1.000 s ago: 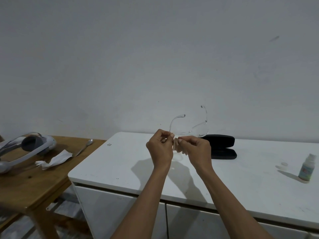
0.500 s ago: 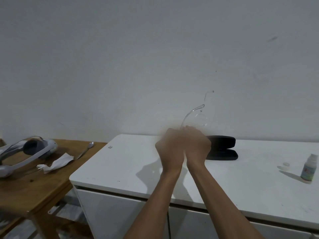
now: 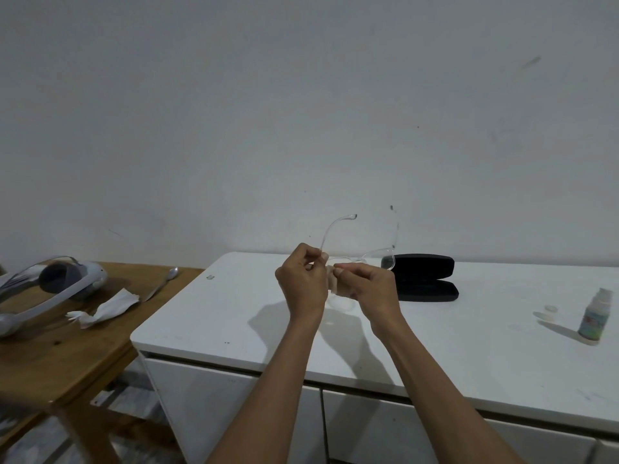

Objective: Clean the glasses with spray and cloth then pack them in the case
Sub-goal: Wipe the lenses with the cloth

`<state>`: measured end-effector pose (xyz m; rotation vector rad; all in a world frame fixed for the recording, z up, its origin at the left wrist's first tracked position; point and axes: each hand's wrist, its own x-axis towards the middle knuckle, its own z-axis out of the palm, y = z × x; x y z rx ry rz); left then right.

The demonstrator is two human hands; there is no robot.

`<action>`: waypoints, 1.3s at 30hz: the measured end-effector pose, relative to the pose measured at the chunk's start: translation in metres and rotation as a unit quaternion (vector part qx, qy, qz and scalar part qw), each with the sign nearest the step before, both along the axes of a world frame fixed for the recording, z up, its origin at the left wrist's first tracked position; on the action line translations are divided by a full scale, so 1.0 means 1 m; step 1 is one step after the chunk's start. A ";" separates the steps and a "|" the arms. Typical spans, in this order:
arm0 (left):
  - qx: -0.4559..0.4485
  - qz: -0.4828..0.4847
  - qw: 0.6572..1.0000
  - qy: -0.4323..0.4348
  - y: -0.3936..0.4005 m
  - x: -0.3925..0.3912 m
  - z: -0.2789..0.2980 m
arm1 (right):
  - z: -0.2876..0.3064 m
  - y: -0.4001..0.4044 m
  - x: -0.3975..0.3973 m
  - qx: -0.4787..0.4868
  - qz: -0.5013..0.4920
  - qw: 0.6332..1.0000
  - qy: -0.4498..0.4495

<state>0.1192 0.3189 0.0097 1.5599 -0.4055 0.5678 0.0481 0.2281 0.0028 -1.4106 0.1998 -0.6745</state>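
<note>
I hold clear-framed glasses (image 3: 375, 256) in the air above the white cabinet top (image 3: 234, 316), temples pointing up and away. My left hand (image 3: 303, 279) pinches the frame at its left hinge. My right hand (image 3: 371, 286) presses a small pale cloth (image 3: 336, 284) against the left lens. The black glasses case (image 3: 423, 277) lies open behind my right hand, near the wall. A small spray bottle (image 3: 594, 318) stands at the far right, its clear cap (image 3: 549, 313) lying just left of it.
A wooden table (image 3: 67, 349) adjoins the cabinet on the left, carrying a grey headset (image 3: 57, 283), a crumpled white tissue (image 3: 107, 308) and a spoon (image 3: 164, 281). A grey wall rises directly behind. Cabinet drawers sit below the front edge.
Both hands swung the glasses up and to the right in a blur, then came back down to about where they began, still rubbing the lens with the cloth.
</note>
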 end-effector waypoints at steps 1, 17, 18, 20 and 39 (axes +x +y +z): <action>0.003 0.002 1.000 -0.001 0.000 0.000 -0.001 | -0.002 0.001 -0.001 -0.009 -0.011 1.000 -0.004; -0.026 0.013 0.998 -0.050 0.018 0.005 -0.002 | -0.027 -0.026 -0.011 0.154 -0.130 0.977 -0.068; -0.027 0.011 0.998 -0.050 0.018 0.005 -0.002 | -0.027 -0.029 -0.009 0.172 -0.126 0.975 -0.070; -0.024 0.004 0.998 -0.054 0.017 0.003 -0.003 | -0.025 -0.031 -0.007 0.192 -0.108 0.972 -0.082; -0.027 -0.035 0.995 -0.086 0.001 -0.017 -0.003 | 0.008 -0.028 0.014 0.091 -0.222 0.968 -0.080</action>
